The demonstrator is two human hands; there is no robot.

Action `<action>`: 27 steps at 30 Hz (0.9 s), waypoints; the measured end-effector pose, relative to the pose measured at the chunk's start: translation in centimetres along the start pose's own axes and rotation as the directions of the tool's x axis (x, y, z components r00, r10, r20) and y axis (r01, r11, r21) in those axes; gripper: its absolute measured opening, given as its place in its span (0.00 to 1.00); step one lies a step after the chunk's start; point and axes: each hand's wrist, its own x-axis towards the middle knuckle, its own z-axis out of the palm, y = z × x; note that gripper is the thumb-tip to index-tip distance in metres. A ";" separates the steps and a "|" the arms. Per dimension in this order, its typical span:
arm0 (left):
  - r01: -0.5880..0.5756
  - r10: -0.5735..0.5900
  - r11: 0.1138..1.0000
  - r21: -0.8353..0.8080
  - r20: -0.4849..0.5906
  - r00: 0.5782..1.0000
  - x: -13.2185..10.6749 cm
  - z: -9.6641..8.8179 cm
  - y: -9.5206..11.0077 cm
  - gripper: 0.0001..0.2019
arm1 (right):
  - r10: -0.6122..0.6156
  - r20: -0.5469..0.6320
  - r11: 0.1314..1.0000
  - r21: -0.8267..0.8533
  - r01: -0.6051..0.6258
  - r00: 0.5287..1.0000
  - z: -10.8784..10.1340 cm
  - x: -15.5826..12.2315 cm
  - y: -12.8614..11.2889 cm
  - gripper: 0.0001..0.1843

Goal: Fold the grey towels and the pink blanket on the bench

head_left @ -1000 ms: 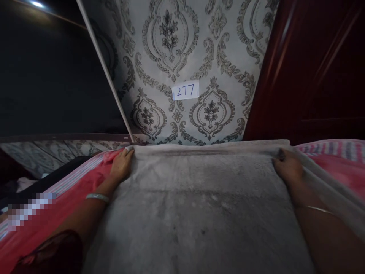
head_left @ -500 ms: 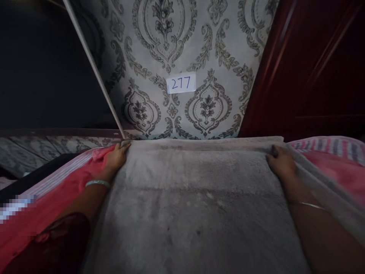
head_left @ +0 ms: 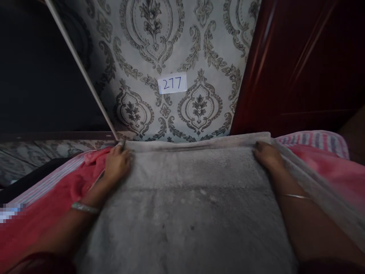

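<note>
A grey fuzzy blanket (head_left: 188,198) lies spread over a red and pink striped bedsheet (head_left: 48,198). My left hand (head_left: 117,164) rests on the blanket's far left corner, fingers curled over the edge and pinching it. At the far right corner my right hand (head_left: 266,155) grips the blanket's edge the same way. Both arms stretch forward along the blanket's sides, each with a bangle at the wrist.
Patterned grey wallpaper (head_left: 171,49) stands right behind the bed, with a white label reading 277 (head_left: 172,83). A dark red wooden cupboard (head_left: 308,64) rises at the right. A dark panel with a thin white rod (head_left: 82,72) fills the left.
The view has shifted to the right and slightly up. Both hands stay on the blanket's far corners; the left hand has curled a little more over the edge.
</note>
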 end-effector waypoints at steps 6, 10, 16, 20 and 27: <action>-0.368 0.372 0.928 -0.060 0.089 0.924 -0.2 1.2 7.2 0.23 | -0.505 0.147 0.858 -0.022 0.513 0.850 -1.0 -3.2 -7.3 0.25; -0.199 0.217 0.973 -0.116 0.171 0.961 0.2 5.3 4.4 0.30 | -0.493 0.249 0.860 -0.006 0.510 0.834 2.1 -3.6 -6.8 0.29; -0.081 0.109 0.987 -0.142 0.205 0.973 0.5 7.9 -2.5 0.32 | -0.552 0.207 0.832 0.074 0.549 0.808 3.8 -2.2 -3.3 0.28; -0.107 0.163 0.965 -0.241 0.229 0.960 0.6 7.4 -3.2 0.31 | -0.558 0.149 0.830 0.089 0.551 0.816 4.2 -2.6 -3.3 0.27; -0.165 0.236 0.961 -0.224 0.339 0.911 -1.9 4.0 -3.9 0.32 | -0.411 0.231 0.898 -0.061 0.435 0.882 2.8 -5.6 -4.4 0.30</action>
